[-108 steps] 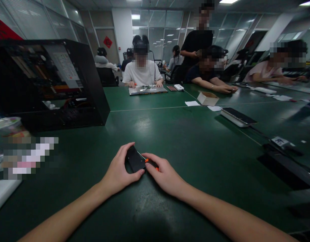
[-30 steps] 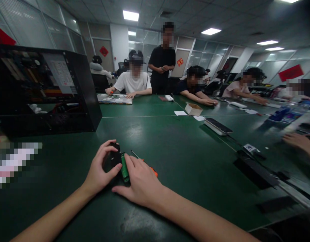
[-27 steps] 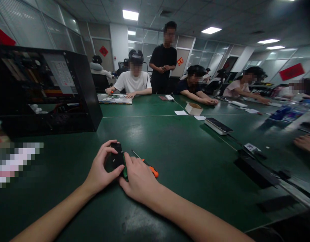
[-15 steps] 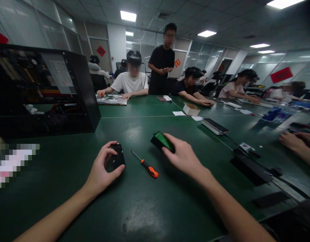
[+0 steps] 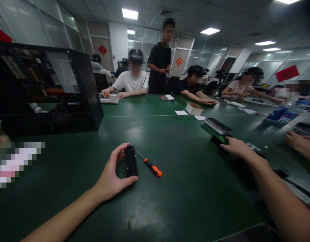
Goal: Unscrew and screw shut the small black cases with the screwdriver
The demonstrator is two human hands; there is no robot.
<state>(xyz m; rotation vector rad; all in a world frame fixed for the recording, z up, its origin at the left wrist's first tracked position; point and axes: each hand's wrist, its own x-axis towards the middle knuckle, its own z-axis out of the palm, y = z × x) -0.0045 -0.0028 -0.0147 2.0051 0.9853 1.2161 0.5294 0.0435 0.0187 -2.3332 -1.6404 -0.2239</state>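
My left hand grips a small black casing, held on edge on the green table between thumb and fingers. Just right of it lies a small screwdriver with an orange and black handle. My right hand is stretched out far to the right and holds a black part with a green circuit board low over the table.
An open black computer case stands at the left. A white and black flat device, a small cardboard box and paper slips lie further back. Several people sit or stand round the table; another person's hand rests at the right.
My right hand lifted the green board part away from the black casing and carried it far to the right. The left hand turned the casing onto its edge. The screwdriver stayed on the table.
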